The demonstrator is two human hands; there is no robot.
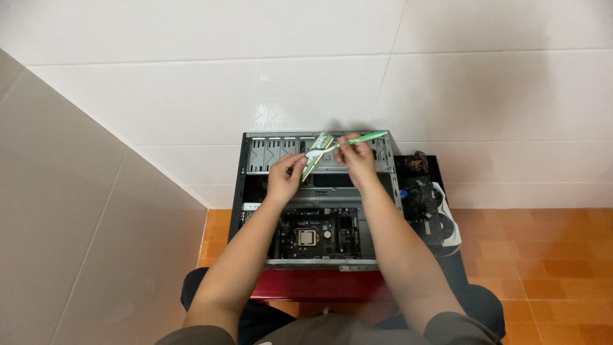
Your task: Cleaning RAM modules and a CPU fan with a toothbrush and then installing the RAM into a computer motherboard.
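Head cam: RAM stick (317,155) diagonal, upper-right tilt

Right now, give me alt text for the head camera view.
A left hand holds a green memory stick while the right hand brushes it with a green toothbrush, above an open computer case showing its motherboard.

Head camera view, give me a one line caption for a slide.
Left hand holds a green memory stick while the right hand brushes it with a green toothbrush above an open computer case.
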